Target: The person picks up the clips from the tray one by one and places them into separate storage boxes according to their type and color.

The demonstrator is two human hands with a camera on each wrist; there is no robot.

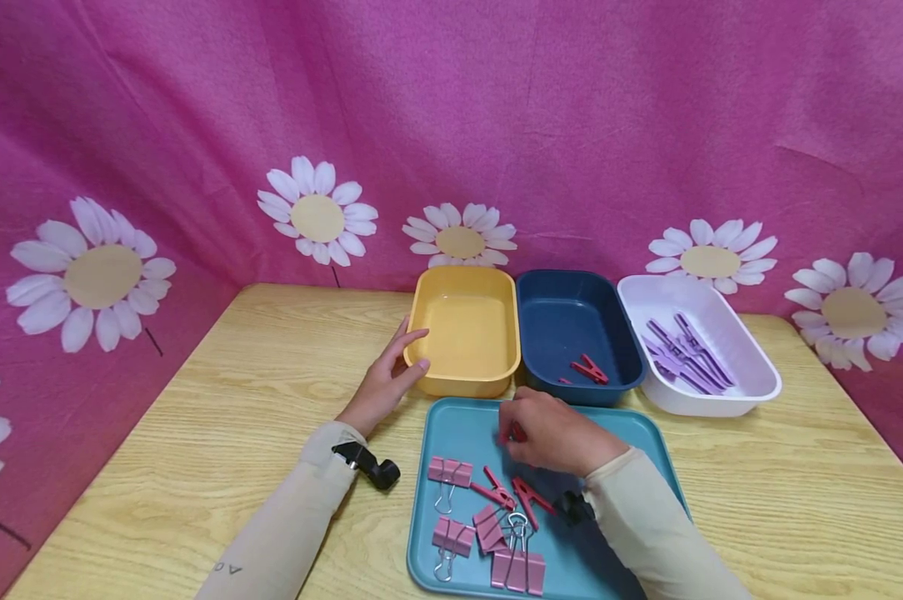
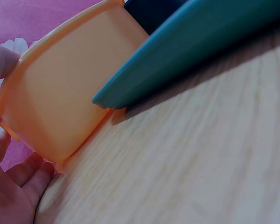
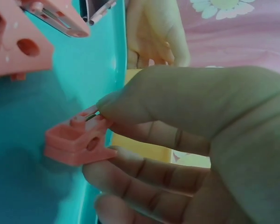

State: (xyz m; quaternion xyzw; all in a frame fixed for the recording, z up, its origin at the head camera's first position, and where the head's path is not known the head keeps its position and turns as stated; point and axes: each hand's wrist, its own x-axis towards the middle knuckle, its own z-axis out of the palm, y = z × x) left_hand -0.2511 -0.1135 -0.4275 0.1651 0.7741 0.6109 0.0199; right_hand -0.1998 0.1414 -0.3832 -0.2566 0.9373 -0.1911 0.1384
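Observation:
My left hand (image 1: 380, 387) holds the left side of the yellow bin (image 1: 462, 387), its thumb and a finger over the rim and other fingers against the outer wall in the left wrist view. Over the teal tray (image 1: 459, 408), my right hand (image 1: 556, 429) pinches a red clothespin (image 3: 77, 140) between thumb and fingers; the head view mostly hides it. Two more red clothespins (image 1: 528, 500) lie on the tray below that hand. Beside them are several pink binder clips (image 1: 451, 535) with silver wire handles.
A navy bin (image 1: 571, 300) behind the tray holds a red clothespin (image 1: 590, 369) and a small red piece (image 1: 565, 381). To its right, a lavender bin (image 1: 751, 367) contains several long purple pieces (image 1: 695, 350). A pink flowered curtain (image 1: 451, 108) hangs behind the wooden table (image 1: 294, 358).

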